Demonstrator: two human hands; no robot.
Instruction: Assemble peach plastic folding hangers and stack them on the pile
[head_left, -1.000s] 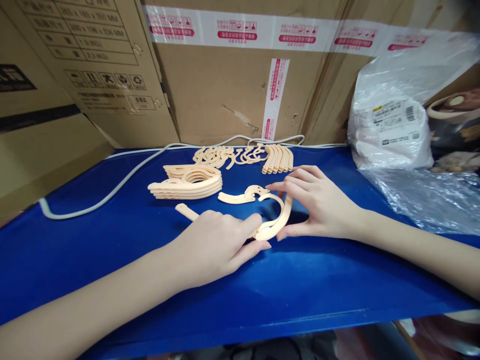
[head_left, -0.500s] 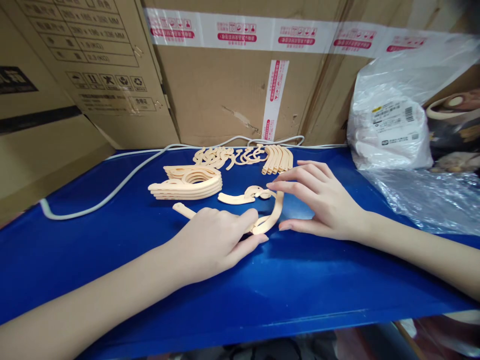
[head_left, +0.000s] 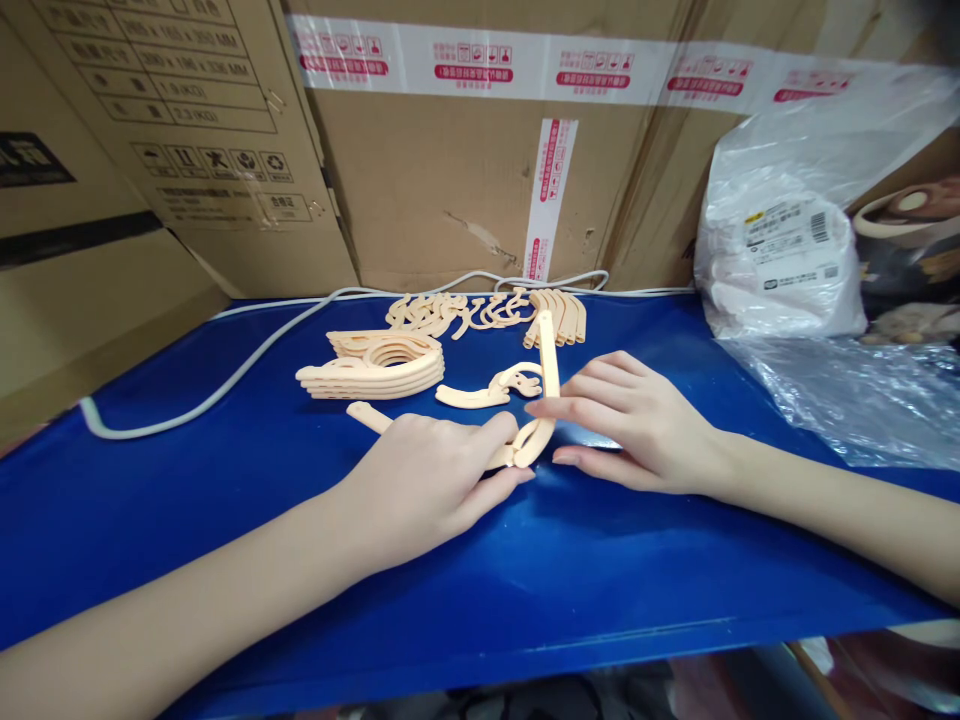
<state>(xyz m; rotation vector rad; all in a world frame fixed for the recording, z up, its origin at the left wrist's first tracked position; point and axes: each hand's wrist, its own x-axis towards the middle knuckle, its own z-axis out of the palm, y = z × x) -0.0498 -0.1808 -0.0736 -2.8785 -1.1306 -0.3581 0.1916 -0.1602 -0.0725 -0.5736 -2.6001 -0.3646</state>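
My left hand is closed around the middle of a beige plastic folding clothes hanger. One hanger arm sticks out to the left of it. The other arm points up and away from me, bent at the joint near my left thumb. My right hand is beside that raised arm with fingers apart, its index fingertip touching the arm and its thumb lower and free. Just behind lie a loose curved arm and a hook piece. The grip inside my left hand is hidden.
Stacked hanger pieces lie left of centre on the blue table. Farther back are loose hooks and a row of curved arms. A white cable, cardboard boxes and a plastic-wrapped parcel surround them.
The right hanger arm has swung upright, away from me. My right hand has moved slightly down and left, its index fingertip now against the arm. My left hand stays in place.
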